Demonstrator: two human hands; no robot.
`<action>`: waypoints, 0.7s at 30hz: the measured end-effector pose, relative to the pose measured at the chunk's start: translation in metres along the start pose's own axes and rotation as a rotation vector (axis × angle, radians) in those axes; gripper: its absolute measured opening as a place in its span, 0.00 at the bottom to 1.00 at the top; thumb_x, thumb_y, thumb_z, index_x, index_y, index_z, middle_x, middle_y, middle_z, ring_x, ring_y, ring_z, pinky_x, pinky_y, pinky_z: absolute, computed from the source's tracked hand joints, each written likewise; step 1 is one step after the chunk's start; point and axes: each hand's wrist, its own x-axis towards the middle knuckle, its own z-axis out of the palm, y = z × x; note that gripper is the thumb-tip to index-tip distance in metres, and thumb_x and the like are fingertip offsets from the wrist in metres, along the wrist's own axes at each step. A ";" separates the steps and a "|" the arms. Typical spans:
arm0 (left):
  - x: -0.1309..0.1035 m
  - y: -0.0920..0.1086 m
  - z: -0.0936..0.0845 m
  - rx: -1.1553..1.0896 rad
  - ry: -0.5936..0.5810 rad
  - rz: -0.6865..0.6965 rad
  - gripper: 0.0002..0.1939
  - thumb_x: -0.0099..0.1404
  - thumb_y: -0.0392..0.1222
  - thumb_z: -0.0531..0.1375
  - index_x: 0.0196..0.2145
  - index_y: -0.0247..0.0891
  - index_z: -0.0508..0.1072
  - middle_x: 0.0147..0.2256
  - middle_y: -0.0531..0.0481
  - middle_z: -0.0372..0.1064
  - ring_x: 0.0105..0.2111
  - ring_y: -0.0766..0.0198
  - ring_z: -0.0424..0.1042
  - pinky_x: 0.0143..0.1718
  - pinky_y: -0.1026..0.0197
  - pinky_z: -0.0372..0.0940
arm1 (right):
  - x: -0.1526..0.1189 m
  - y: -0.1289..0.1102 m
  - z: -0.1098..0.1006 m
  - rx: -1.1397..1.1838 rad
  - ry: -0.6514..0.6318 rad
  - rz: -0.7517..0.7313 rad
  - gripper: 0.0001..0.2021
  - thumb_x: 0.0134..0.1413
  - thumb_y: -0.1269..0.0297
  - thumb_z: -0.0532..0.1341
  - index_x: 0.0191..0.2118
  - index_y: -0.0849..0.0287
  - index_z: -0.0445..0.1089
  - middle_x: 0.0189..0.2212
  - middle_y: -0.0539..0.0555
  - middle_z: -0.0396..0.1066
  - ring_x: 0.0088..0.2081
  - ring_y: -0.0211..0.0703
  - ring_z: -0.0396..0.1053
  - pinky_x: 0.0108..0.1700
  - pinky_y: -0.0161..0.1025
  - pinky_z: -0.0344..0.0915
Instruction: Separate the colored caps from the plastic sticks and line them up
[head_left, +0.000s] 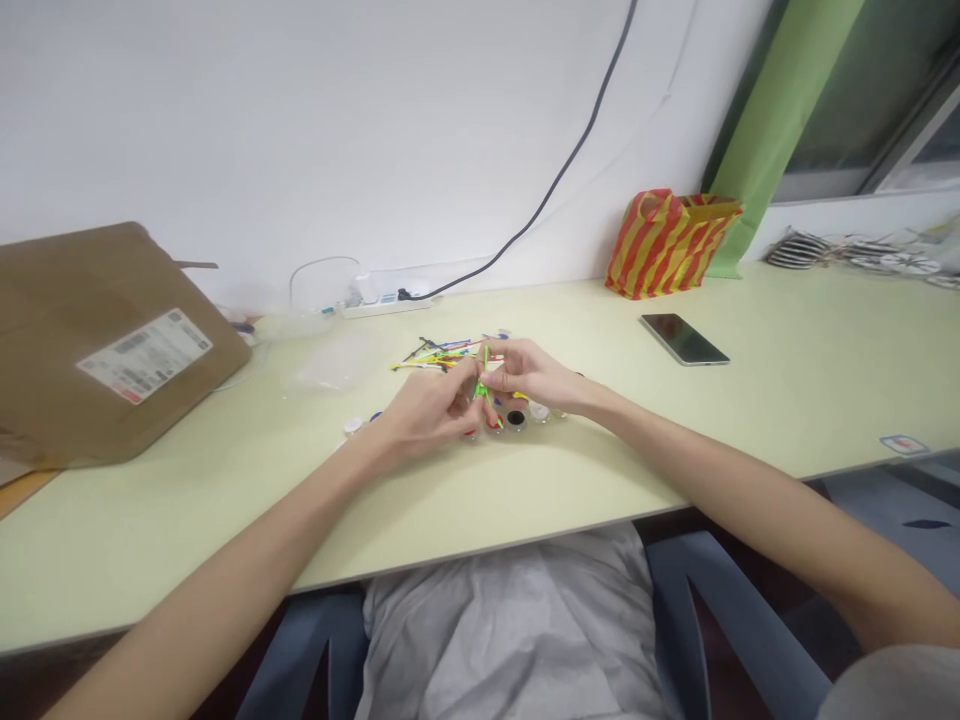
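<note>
Over the middle of the table, my left hand and my right hand meet with fingertips pinched on a bright green cable tie. One thin green end points up above the fingers and another hangs down below them. Just behind my hands lies a loose pile of thin cable ties in yellow, black, white, blue and other colours. In front of and under my fingers runs a row of small round pieces, among them a black one and a white one; my hands partly cover this row.
At left stands a cardboard box with a label. A clear plastic bag lies near a power strip with a black cable. Toward the right are a phone, a red-and-yellow striped bag and flat stacked items.
</note>
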 end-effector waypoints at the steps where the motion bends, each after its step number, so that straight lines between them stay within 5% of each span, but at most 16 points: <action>1: 0.000 0.000 0.000 0.011 0.009 0.005 0.05 0.65 0.38 0.55 0.40 0.41 0.63 0.24 0.59 0.72 0.21 0.66 0.67 0.27 0.64 0.58 | 0.000 0.001 0.000 0.010 -0.002 0.008 0.18 0.61 0.48 0.65 0.39 0.57 0.61 0.23 0.50 0.74 0.20 0.36 0.66 0.19 0.31 0.52; 8: 0.001 0.001 0.000 0.075 0.027 0.054 0.05 0.67 0.43 0.54 0.39 0.40 0.64 0.22 0.57 0.69 0.20 0.66 0.65 0.26 0.63 0.55 | 0.000 0.003 -0.004 0.022 0.015 0.023 0.17 0.62 0.50 0.65 0.38 0.57 0.62 0.20 0.45 0.67 0.17 0.33 0.60 0.19 0.30 0.50; 15: -0.001 -0.015 -0.006 0.146 0.107 0.081 0.06 0.63 0.35 0.48 0.28 0.41 0.60 0.20 0.57 0.59 0.20 0.67 0.56 0.27 0.62 0.53 | -0.004 -0.006 0.000 -0.124 -0.037 0.010 0.18 0.66 0.51 0.61 0.30 0.58 0.62 0.19 0.43 0.58 0.19 0.31 0.56 0.22 0.31 0.53; 21: -0.001 -0.015 -0.006 0.129 0.108 0.006 0.05 0.67 0.38 0.50 0.35 0.41 0.65 0.21 0.58 0.59 0.19 0.67 0.56 0.27 0.63 0.54 | 0.002 -0.001 -0.004 -0.258 0.192 -0.084 0.12 0.67 0.54 0.60 0.43 0.59 0.71 0.26 0.48 0.67 0.24 0.33 0.59 0.24 0.31 0.57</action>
